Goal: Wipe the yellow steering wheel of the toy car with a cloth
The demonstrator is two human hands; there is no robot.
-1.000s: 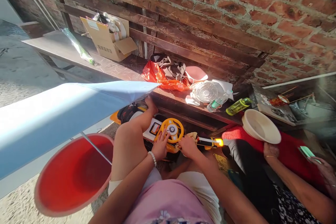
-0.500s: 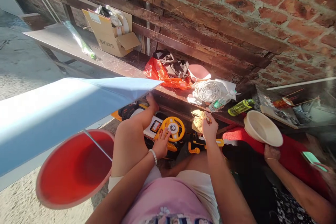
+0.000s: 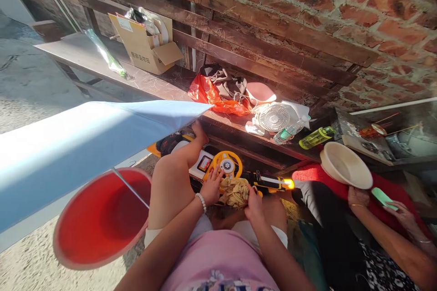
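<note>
A crumpled yellow-tan cloth (image 3: 235, 192) is gripped at its right side by my right hand (image 3: 254, 203), low over my lap. The cloth lies just in front of a toy ride-on car's yellow steering wheel (image 3: 236, 159). My left hand (image 3: 211, 189), with a white bead bracelet (image 3: 201, 202) on the wrist, rests with outstretched fingers on the wheel's lower left part. Its thumb side is close against the cloth; whether they touch I cannot tell. The white car body (image 3: 198, 168) shows between my knees.
A red bucket (image 3: 68, 241) stands left under a light-blue sheet (image 3: 102, 132). On the bench (image 3: 136, 82) are a carton (image 3: 139, 50), a fan (image 3: 274, 118) and bottles, one a green bottle (image 3: 316, 138). At right another person's hands hold a cream basin (image 3: 346, 166) and a green object (image 3: 383, 198).
My right hand has come down and left with the cloth, from beside the bench to my left hand. The other person's green object has moved left toward the basin.
</note>
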